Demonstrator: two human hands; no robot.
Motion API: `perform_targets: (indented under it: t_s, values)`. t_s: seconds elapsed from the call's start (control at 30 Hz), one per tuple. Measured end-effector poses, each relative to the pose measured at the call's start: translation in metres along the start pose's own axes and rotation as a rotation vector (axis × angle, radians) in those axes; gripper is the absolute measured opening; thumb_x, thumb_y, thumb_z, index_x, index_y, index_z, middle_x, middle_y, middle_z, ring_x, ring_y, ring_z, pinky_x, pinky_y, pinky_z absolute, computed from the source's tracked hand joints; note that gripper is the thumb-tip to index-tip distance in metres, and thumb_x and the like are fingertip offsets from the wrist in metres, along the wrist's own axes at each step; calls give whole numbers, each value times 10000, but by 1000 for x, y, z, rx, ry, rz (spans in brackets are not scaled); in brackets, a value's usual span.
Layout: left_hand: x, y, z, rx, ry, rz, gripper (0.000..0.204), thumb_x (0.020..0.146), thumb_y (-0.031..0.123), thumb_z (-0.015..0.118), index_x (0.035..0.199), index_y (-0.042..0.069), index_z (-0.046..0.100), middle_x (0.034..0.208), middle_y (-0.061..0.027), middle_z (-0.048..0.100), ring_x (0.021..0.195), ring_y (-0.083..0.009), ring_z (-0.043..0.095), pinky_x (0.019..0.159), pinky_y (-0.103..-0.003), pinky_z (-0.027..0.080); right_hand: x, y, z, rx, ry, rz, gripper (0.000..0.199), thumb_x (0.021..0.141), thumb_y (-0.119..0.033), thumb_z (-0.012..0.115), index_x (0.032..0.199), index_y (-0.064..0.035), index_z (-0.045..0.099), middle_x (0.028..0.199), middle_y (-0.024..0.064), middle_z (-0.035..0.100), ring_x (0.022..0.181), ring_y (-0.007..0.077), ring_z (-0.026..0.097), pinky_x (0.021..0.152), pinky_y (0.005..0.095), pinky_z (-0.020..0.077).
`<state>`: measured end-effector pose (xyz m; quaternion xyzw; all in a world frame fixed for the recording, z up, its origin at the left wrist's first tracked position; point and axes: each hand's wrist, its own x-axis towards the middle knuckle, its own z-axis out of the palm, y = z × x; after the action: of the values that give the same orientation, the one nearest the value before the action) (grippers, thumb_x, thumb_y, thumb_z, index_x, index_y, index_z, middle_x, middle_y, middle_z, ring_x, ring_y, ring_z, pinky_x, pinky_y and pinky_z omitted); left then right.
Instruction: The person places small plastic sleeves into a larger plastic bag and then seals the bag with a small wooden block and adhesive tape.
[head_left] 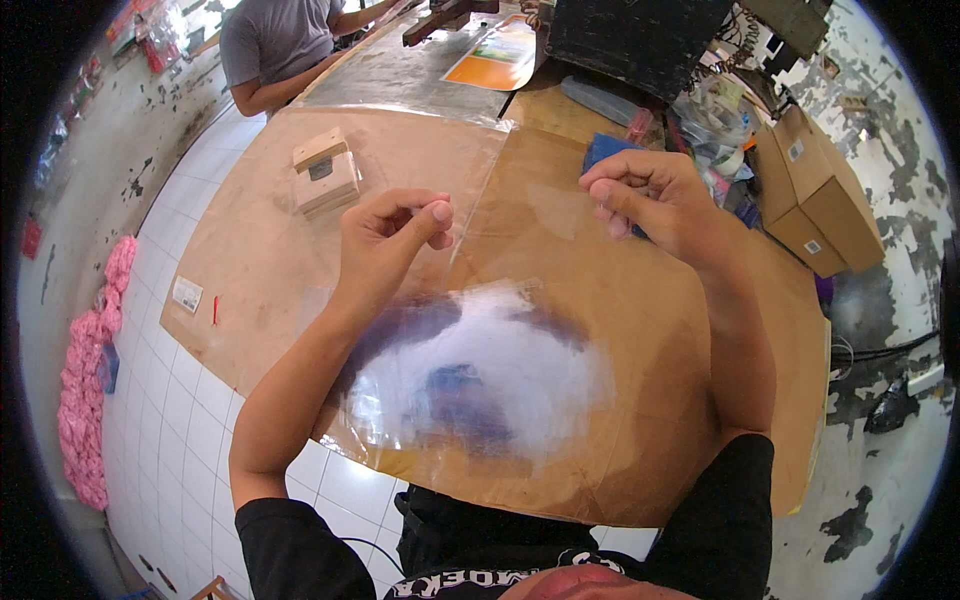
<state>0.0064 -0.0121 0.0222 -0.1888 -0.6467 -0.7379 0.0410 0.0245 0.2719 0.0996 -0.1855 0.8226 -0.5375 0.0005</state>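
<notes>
My left hand (395, 232) is raised over the middle of the table, its thumb and fingers pinched together. Across from it, my right hand (652, 198) is also curled in a pinch. Whatever is between the fingers of either hand, if anything, is too thin or hidden to make out. Below and nearer to me lies a spread of shiny clear plastic (560, 385), reflecting white light. Just behind my right hand is a blue item (608, 148), partly covered by it. Beyond my left hand sits a pale wooden-looking block (330, 185).
Brown paper (640, 300) covers the table. A small white packet (187, 293) and a thin red stick (215, 310) lie at left. Cardboard boxes (815, 190) stand at right, beside plastic clutter. Another person (285, 50) works at the far left. Pink bundles (85, 400) line the wall.
</notes>
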Motion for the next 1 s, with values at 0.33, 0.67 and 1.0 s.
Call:
perform_targets:
  t_s: [0.33,0.67,1.0]
  values:
    - [1,-2,-5,-132,23,4,361,976,305,487,1016,-30,614,777,-81,625,671,-160,616,644,-293,504,4,1,-23,53,227,39,224,898,-186,630,1013,1,674,675,22,596,532,68,550,483,193,449]
    - [6,-7,-8,-168,53,-53,343,980,295,483,969,-14,632,753,-67,630,637,-121,600,606,-255,508,-23,-29,-58,16,-421,-80,172,850,-124,660,917,32,686,622,51,606,513,96,568,471,221,445]
    - [6,-10,-8,-142,-4,-81,318,967,284,511,949,-10,632,760,-74,624,664,-138,606,587,-267,510,-24,-29,-54,-84,-217,-62,116,841,-60,646,856,46,692,621,76,628,519,116,596,460,235,461]
